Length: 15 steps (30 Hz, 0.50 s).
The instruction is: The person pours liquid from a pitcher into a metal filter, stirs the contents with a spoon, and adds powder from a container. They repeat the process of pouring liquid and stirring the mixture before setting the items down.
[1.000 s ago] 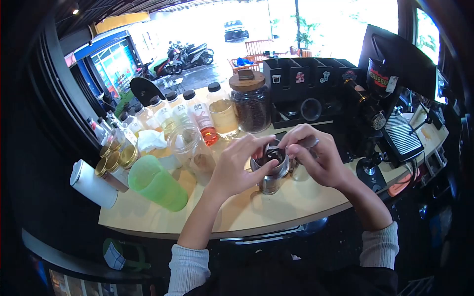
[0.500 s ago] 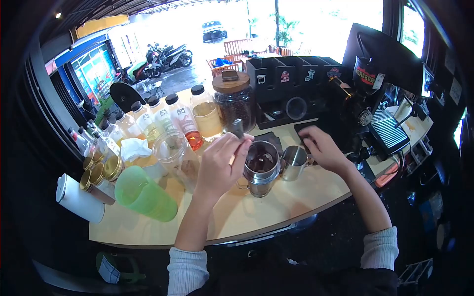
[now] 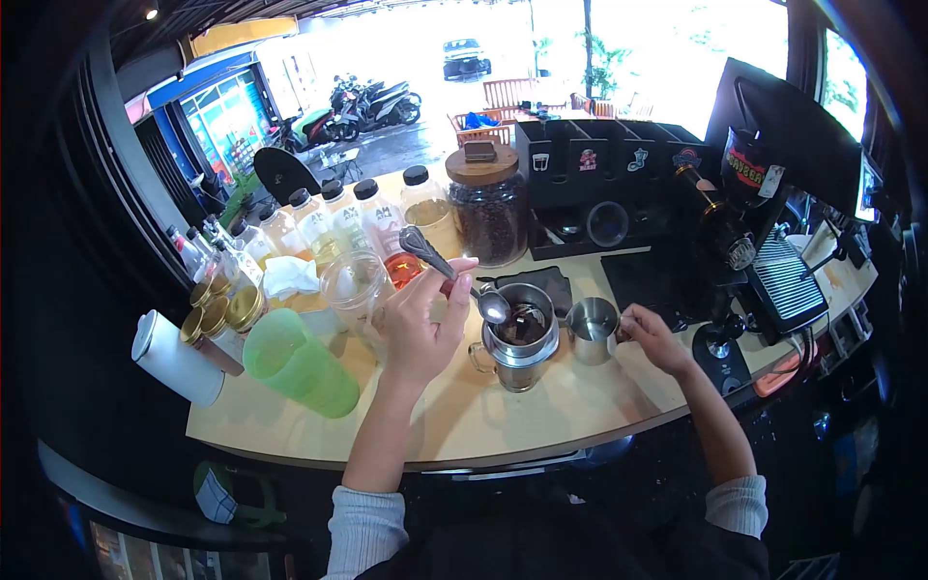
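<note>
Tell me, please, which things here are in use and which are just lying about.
In use: spoon in left hand; metal filter cup under it; small steel pitcher in right hand.
Lying about: green tumbler, bean jar, bottles, white canister.

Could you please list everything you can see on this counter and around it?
metal cup: one, silver, counter centre, dark contents
steel pitcher: one, silver, right of the cup
spoon: one, silver, bowl at the cup's rim
bean jar: one, glass, wooden lid, behind the cup
bottles: several, black caps, back left
clear jar: one, clear, beside the left hand
tumbler: one, green, lying at left
gold-lidded jars: several, left edge
organiser: one, black, back right
counter: one, beige
left hand: holds the spoon
right hand: on the pitcher's handle
</note>
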Motion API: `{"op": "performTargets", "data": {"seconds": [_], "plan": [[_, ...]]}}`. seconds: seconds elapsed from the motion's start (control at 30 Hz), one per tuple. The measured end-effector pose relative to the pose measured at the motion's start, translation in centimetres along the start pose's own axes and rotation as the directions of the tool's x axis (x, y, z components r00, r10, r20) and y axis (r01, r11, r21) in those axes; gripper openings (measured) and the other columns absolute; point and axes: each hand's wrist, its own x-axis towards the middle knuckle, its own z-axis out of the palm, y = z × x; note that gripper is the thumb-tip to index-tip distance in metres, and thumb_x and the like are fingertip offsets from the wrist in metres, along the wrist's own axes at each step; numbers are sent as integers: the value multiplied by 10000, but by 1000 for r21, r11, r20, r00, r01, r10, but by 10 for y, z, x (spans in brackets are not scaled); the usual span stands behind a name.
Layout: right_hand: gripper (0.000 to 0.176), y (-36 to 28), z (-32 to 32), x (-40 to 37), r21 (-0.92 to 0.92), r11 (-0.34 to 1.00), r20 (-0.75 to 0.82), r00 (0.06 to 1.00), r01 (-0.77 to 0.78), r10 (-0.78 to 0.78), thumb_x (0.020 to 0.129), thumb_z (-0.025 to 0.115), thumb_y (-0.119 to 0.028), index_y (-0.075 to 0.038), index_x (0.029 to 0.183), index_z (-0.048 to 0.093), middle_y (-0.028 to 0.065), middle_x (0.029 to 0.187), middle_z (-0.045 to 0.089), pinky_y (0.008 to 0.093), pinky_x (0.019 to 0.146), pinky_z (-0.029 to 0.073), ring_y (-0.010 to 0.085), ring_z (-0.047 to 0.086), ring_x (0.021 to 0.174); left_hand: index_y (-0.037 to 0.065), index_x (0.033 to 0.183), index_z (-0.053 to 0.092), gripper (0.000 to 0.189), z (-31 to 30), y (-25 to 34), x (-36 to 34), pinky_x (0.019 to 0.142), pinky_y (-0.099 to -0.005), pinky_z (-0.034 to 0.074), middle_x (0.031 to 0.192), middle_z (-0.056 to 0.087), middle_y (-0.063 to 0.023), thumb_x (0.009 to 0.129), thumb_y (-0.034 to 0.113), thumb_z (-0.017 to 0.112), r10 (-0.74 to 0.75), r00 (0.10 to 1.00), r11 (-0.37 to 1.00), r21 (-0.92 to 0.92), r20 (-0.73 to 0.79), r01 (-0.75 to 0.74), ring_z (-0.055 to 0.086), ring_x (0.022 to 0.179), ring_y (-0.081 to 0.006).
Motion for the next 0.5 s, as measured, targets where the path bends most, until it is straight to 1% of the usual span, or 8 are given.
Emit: {"op": "performTargets", "data": {"seconds": [0.03, 0.13, 0.23, 0.3, 0.37, 0.4, 0.43, 0.5], "plan": [[135, -6, -2, 3, 5, 1000, 6, 1000, 0, 0, 978, 499, -135, -33, 890, 512, -20, 782, 516, 249, 753, 437, 81, 508, 785, 22, 1029, 675, 170, 0, 0, 0, 606, -276, 480, 721, 661, -83, 894, 99, 604, 16, 1000, 1000, 6, -13, -16, 633, 637, -145], [136, -41, -9, 7, -11, 999, -1, 999, 34, -34, 980, 488, -135, -48, 876, 500, -27, 769, 501, 232, 717, 414, 58, 475, 758, 22, 1035, 673, 174, -1, 4, 1, 605, -271, 480, 727, 665, -82, 889, 91, 606, 1, 1000, 1000, 13, -3, -1, 633, 632, -144], [137, -75, -11, 18, -62, 991, -22, 993, 115, -116, 977, 492, -138, -55, 867, 489, -34, 758, 473, 224, 701, 390, 51, 434, 734, 23, 1038, 673, 176, 2, 4, 0, 597, -267, 477, 726, 665, -78, 885, 84, 608, 35, 999, 999, 30, -32, -34, 632, 628, -142], [151, -100, -8, 25, -82, 992, -39, 994, 99, -103, 976, 494, -144, -54, 855, 483, -37, 758, 460, 219, 702, 384, 49, 427, 738, 24, 1039, 673, 178, 2, 4, 0, 592, -267, 475, 726, 665, -76, 883, 81, 610, 37, 999, 999, 38, -36, -35, 630, 626, -139], [162, -122, -5, 34, -148, 975, 7, 986, 166, -167, 977, 495, -150, -51, 850, 477, -36, 758, 459, 219, 697, 382, 50, 423, 736, 24, 1041, 673, 179, 3, 5, 0, 587, -267, 473, 725, 664, -74, 881, 78, 612, 41, 998, 998, 46, -39, -39, 629, 624, -137], [161, -129, -4, 39, -152, 967, 27, 979, 203, -201, 978, 498, -148, -44, 856, 474, -32, 757, 459, 212, 686, 379, 46, 419, 733, 24, 1042, 673, 180, 4, 5, 0, 585, -265, 471, 722, 663, -73, 880, 76, 614, 49, 998, 998, 45, -45, -47, 626, 621, -133], [161, -137, -3, 44, -151, 968, 28, 979, 203, -201, 978, 498, -148, -44, 856, 474, -32, 757, 459, 212, 686, 379, 46, 419, 733, 24, 1043, 673, 181, 4, 6, 0, 583, -264, 469, 719, 662, -72, 879, 74, 615, 58, 997, 997, 45, -49, -55, 623, 618, -128], [157, -152, 1, 52, -161, 954, 92, 967, 251, -239, 979, 497, -136, -38, 858, 472, -27, 756, 469, 207, 665, 378, 37, 421, 721, 23, 1044, 673, 181, 4, 6, 0, 580, -260, 467, 715, 661, -73, 878, 71, 617, 46, 998, 998, 41, -52, -44, 621, 614, -126]]}}
